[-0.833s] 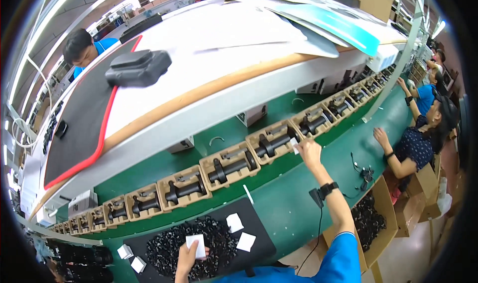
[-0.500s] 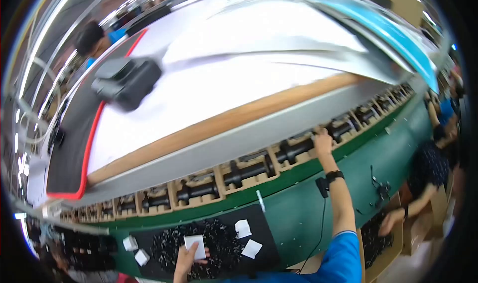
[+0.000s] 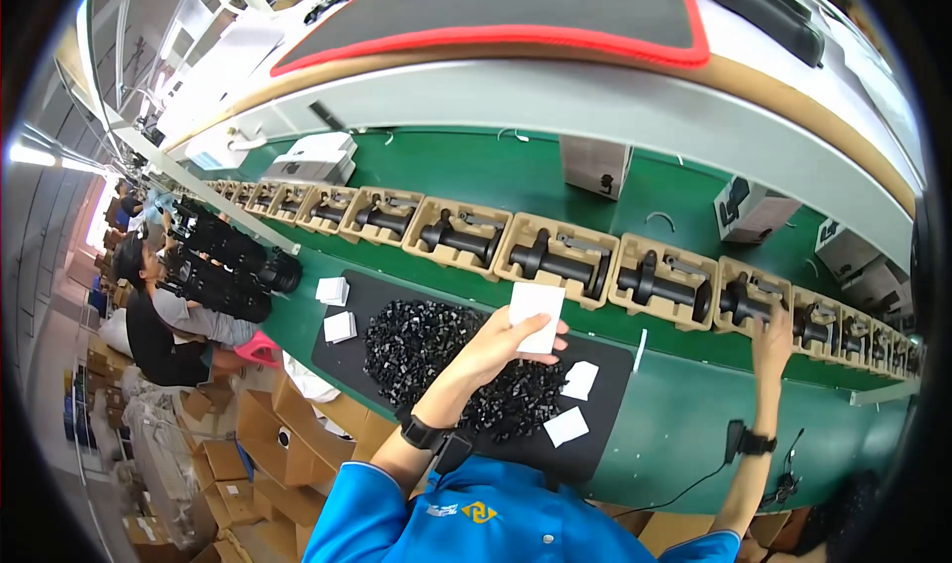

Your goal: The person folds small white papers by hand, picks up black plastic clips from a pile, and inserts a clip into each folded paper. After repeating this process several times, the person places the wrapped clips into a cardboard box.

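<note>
Head: white card [image 3: 538, 303] over green bench [image 3: 684, 424], cartons [image 3: 234, 500] nearby

Green bench [image 3: 684, 414], black mat [image 3: 605, 419] on it, heaped black parts [image 3: 412, 350], white paper stacks [image 3: 339, 327]

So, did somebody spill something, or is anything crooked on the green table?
Maybe not spilled: the small black parts lie in a loose heap on the dark mat. Two white cards to its right sit crookedly, at different angles. Nothing looks clearly broken.

Yellow emblem [image 3: 479, 512], white print [image 3: 441, 510], on blue shirt [image 3: 516, 538]
</note>
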`<state>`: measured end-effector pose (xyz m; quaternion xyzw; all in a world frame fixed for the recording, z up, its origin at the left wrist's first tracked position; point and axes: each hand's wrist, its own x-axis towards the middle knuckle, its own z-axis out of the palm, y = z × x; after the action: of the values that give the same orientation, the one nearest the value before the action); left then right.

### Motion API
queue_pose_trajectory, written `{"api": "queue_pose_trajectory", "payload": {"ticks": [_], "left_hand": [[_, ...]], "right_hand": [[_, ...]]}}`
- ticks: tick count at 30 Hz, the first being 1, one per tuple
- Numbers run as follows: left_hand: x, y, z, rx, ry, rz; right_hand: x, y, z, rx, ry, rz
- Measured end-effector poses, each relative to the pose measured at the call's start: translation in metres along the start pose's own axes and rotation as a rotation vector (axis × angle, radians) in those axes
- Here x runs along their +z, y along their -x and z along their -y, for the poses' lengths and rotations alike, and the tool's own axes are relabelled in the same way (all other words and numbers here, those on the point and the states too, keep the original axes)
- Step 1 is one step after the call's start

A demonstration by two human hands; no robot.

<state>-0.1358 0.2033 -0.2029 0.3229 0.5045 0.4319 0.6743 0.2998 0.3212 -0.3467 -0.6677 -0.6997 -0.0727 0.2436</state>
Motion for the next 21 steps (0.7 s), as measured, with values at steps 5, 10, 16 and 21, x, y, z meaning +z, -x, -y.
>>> {"api": "queue_pose_trajectory", "payload": {"ticks": [5, 10, 16, 21], "left_hand": [[0.003, 0.012, 0.017, -0.009, 0.033, 0.235], [0.015, 0.050, 0.024, 0.094, -0.195, 0.360], [-0.010, 0.093, 0.034, 0.128, -0.226, 0.354], [-0.048, 0.113, 0.048, 0.084, -0.360, 0.323]], "right_hand": [[-0.145, 0.072, 0.216, -0.364, -0.585, 0.354], [-0.147, 0.109, 0.302, -0.475, -0.546, 0.172], [-0.159, 0.137, 0.342, -0.398, -0.583, 0.209], [-0.157, 0.158, 0.368, -0.381, -0.491, 0.097]]}}
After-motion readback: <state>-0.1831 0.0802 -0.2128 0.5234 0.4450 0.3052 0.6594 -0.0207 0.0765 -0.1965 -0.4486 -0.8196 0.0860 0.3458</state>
